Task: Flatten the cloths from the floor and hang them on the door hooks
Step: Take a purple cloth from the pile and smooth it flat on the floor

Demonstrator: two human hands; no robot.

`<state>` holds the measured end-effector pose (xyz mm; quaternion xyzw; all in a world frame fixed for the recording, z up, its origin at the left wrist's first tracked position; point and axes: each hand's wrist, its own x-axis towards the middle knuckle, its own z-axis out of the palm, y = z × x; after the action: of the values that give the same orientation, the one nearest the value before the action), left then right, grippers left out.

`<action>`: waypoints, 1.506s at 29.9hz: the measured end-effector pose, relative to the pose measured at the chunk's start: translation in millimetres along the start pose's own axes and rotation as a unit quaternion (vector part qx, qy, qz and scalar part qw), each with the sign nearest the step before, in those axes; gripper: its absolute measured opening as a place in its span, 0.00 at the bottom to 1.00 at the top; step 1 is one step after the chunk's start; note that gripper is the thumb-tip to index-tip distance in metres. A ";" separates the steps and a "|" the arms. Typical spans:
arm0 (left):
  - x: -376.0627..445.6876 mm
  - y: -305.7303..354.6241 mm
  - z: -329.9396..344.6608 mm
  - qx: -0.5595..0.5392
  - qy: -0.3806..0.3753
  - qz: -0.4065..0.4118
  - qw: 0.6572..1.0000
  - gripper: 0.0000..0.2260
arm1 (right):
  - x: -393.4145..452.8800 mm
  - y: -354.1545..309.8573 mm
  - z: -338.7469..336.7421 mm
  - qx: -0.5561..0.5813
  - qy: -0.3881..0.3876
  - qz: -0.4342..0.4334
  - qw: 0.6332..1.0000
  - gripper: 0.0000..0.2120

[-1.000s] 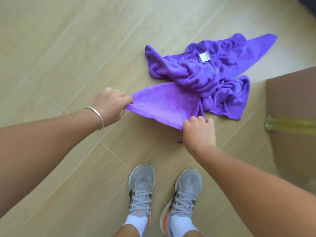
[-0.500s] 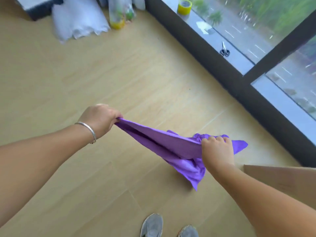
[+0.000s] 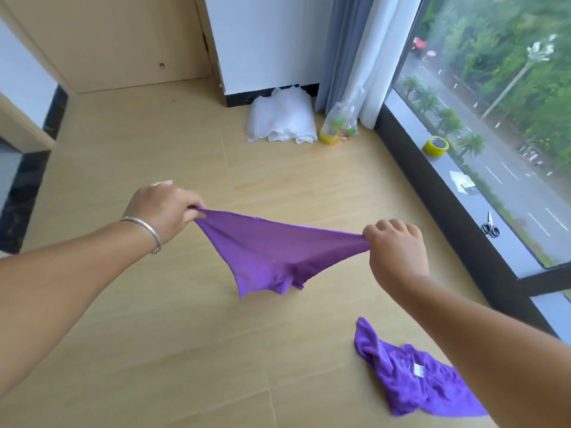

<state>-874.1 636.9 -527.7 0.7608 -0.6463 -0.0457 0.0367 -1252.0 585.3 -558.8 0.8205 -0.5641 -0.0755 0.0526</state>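
Person, seen from their own head height: two bare forearms, no sleeves reaching into view on either side.

Left hand (image 3: 162, 211): no rings visible. At the left wrist, one thin silver bangle (image 3: 145, 231), plain, open-ended (its rounded tip shows at the underside of the wrist), sitting loosely.

Right hand (image 3: 397, 251): no rings, watch or band visible on the hand or wrist.

Nails: short where one shows, unpainted as far as I can tell.

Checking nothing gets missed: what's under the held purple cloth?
Below the purple cloth only bare wooden floor shows; the patch behind it is hidden. Another crumpled cloth lies apart.
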 end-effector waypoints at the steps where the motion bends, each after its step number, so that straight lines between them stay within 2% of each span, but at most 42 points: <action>1: -12.1 -11.4 -4.8 0.000 -0.002 -0.018 1.000 0.03 | 1.1 -8.1 -4.0 0.009 0.010 -0.014 1.000 0.17; 7: -107.2 -52.2 -3.6 -0.028 -0.007 -0.073 0.997 0.03 | -23.1 -42.3 4.9 0.037 0.050 -0.111 0.992 0.17; 12: -199.8 -44.6 33.3 -0.026 -0.030 -0.078 0.996 0.02 | -85.0 -51.2 43.3 0.001 0.006 -0.166 0.986 0.10; 17: -290.8 -22.9 116.6 -0.003 -0.103 -0.095 0.990 0.06 | -159.0 -56.4 111.6 -0.007 -0.041 -0.193 0.980 0.08; 20: -344.7 -8.9 179.8 0.008 -0.173 -0.101 0.980 0.07 | -206.1 -60.0 164.6 -0.020 -0.094 -0.211 0.973 0.06; 26: -435.4 18.6 298.3 0.002 -0.257 -0.098 0.961 0.07 | -293.6 -64.1 259.4 -0.017 -0.193 -0.223 0.955 0.10; 31: -493.3 33.8 366.7 -0.026 -0.314 -0.092 0.945 0.08 | -345.1 -61.4 323.8 -0.040 -0.269 -0.231 0.934 0.07; 34: -510.2 37.2 392.7 -0.044 -0.342 -0.080 0.935 0.09 | -354.8 -60.6 347.3 -0.045 -0.280 -0.227 0.932 0.05; 36: -510.9 35.3 409.4 -0.086 -0.316 -0.099 0.939 0.07 | -347.6 -64.6 359.8 -0.040 -0.279 -0.220 0.934 0.06; 39: -494.8 27.1 432.3 -0.185 -0.239 -0.176 0.937 0.03 | -317.0 -75.2 377.8 -0.014 -0.268 -0.180 0.946 0.08; 42: -454.0 8.9 460.0 -0.260 -0.134 -0.246 0.924 0.01 | -269.1 -91.9 401.0 0.147 -0.214 -0.065 0.963 0.09; 45: -389.6 -18.8 495.9 -0.307 -0.023 -0.282 0.909 0.03 | -203.8 -113.5 433.4 0.281 -0.155 0.045 0.946 0.10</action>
<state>-976.2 1026.0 -1013.8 0.8614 -0.3596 -0.2677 0.2388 -1299.0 815.7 -991.1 0.7541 -0.5998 -0.0377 -0.2646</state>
